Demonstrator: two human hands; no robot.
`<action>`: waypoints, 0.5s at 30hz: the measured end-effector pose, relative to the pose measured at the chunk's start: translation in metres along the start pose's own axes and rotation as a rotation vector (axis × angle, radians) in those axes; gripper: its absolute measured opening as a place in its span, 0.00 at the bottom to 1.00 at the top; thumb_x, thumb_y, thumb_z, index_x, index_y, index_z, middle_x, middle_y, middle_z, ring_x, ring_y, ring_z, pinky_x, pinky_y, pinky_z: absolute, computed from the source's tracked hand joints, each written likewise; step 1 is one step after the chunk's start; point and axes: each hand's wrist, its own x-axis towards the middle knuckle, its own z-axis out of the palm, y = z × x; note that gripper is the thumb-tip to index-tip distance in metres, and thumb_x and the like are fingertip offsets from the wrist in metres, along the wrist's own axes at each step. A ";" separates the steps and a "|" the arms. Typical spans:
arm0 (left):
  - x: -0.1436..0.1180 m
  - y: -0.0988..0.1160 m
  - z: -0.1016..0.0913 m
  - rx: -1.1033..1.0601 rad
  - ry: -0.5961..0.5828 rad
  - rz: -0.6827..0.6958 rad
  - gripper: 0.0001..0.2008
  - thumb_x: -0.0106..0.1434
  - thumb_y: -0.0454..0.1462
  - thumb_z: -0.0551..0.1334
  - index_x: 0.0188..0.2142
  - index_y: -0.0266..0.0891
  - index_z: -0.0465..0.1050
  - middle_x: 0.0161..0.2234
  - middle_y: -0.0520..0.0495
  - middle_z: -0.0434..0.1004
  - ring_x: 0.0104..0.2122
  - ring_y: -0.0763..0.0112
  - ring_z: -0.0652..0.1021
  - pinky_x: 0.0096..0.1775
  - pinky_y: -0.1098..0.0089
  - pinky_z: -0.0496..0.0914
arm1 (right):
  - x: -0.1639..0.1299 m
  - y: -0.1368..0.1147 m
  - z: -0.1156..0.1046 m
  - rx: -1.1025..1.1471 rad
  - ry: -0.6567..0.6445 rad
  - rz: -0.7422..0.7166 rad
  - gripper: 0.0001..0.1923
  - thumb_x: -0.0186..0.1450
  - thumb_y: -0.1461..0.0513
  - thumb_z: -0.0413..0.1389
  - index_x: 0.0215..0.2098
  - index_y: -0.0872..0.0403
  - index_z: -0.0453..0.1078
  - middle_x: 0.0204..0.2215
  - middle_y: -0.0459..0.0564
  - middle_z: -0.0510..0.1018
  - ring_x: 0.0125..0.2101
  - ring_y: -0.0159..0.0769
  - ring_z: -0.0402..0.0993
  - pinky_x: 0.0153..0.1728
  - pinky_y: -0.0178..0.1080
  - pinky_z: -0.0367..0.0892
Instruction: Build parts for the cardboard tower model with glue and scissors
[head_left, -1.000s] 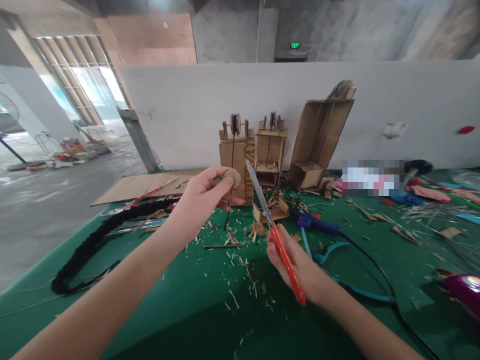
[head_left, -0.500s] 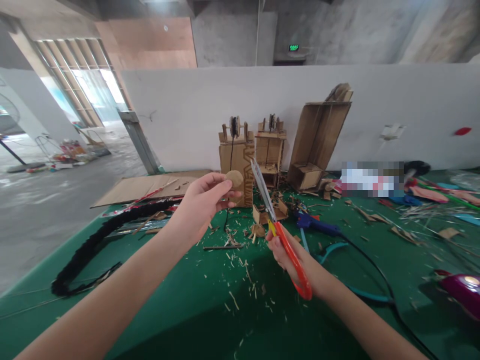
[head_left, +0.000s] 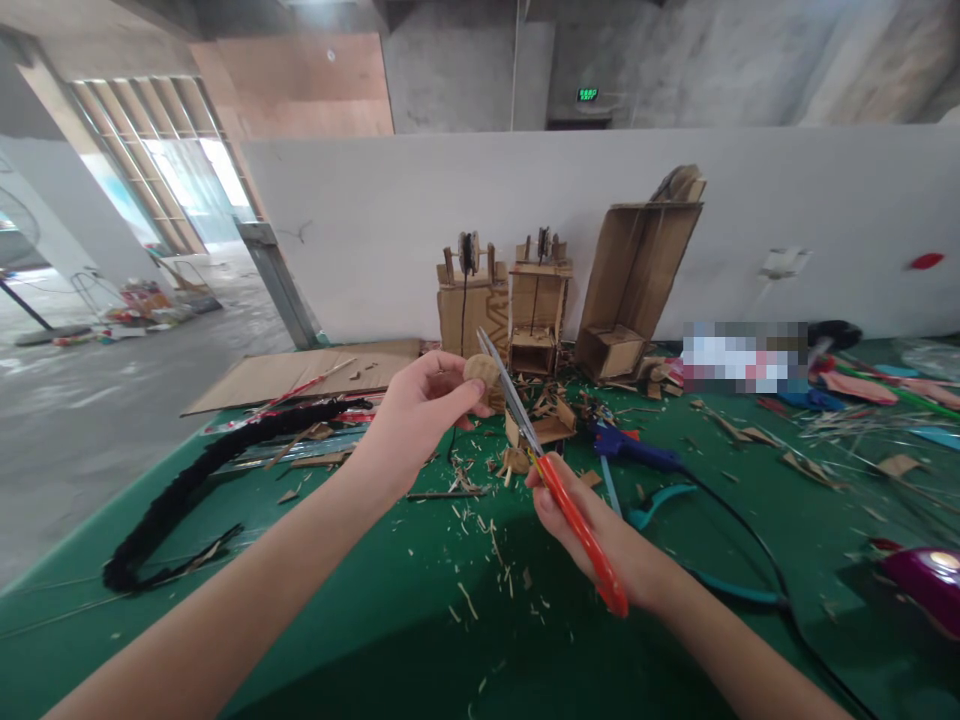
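Note:
Between the thumb and fingers of my left hand (head_left: 424,410) is a small round cardboard disc (head_left: 480,372). My right hand (head_left: 577,510) is closed around the red handles of a pair of scissors (head_left: 574,525), whose blades point up and left. The blade tips are beside the disc's right edge; whether they touch it I cannot tell. Behind the hands stand a cardboard box with a spool on top (head_left: 454,300) and a second, similar box (head_left: 538,300). Below the blades lies an open cardboard piece (head_left: 551,425) among scraps.
A tall cardboard frame (head_left: 637,280) leans at the wall. To the right lie a blue glue gun (head_left: 634,447) with its cable, teal-handled pliers (head_left: 664,505) and a purple object (head_left: 922,580). A black fuzzy strip (head_left: 180,490) and flat cardboard (head_left: 315,372) are on the left.
My left hand has moved slightly right and down with the disc. The scissors have tilted further left, and their blades are now closer to the disc.

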 end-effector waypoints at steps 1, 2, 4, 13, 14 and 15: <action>-0.001 0.000 0.000 0.032 -0.014 0.026 0.05 0.57 0.36 0.63 0.34 0.40 0.71 0.26 0.50 0.77 0.27 0.73 0.76 0.28 0.73 0.68 | 0.000 0.000 0.000 -0.017 0.002 0.004 0.17 0.67 0.45 0.42 0.35 0.50 0.53 0.29 0.43 0.60 0.27 0.31 0.57 0.31 0.38 0.61; -0.001 0.000 0.000 0.058 -0.027 0.048 0.06 0.57 0.36 0.63 0.36 0.40 0.72 0.28 0.50 0.78 0.28 0.73 0.76 0.29 0.73 0.69 | 0.000 -0.001 0.000 -0.032 0.002 0.009 0.18 0.67 0.45 0.42 0.35 0.50 0.53 0.29 0.43 0.60 0.27 0.31 0.57 0.31 0.38 0.61; -0.002 0.000 0.000 0.084 -0.047 0.070 0.07 0.58 0.37 0.63 0.36 0.39 0.73 0.30 0.49 0.78 0.29 0.73 0.76 0.30 0.74 0.70 | 0.000 0.000 0.001 -0.058 0.010 0.018 0.18 0.67 0.45 0.41 0.35 0.50 0.53 0.28 0.43 0.60 0.27 0.32 0.58 0.31 0.39 0.61; -0.002 0.001 0.001 0.014 -0.041 0.032 0.08 0.59 0.40 0.62 0.32 0.37 0.74 0.28 0.48 0.78 0.28 0.73 0.77 0.34 0.73 0.73 | 0.005 0.013 0.003 -0.236 0.041 0.032 0.13 0.68 0.50 0.43 0.34 0.50 0.54 0.28 0.43 0.64 0.26 0.33 0.61 0.30 0.40 0.61; -0.002 0.001 0.001 0.013 -0.038 0.026 0.08 0.59 0.40 0.62 0.31 0.37 0.74 0.27 0.48 0.78 0.28 0.74 0.77 0.34 0.73 0.73 | 0.005 0.014 0.002 -0.268 0.052 0.028 0.13 0.68 0.51 0.43 0.34 0.50 0.54 0.27 0.44 0.64 0.25 0.33 0.61 0.29 0.40 0.61; -0.003 0.001 0.002 0.012 -0.037 0.018 0.08 0.59 0.40 0.62 0.31 0.37 0.74 0.27 0.48 0.78 0.28 0.74 0.77 0.34 0.73 0.73 | 0.006 0.014 0.002 -0.296 0.064 0.024 0.12 0.68 0.51 0.44 0.33 0.50 0.54 0.27 0.44 0.64 0.25 0.33 0.61 0.28 0.40 0.61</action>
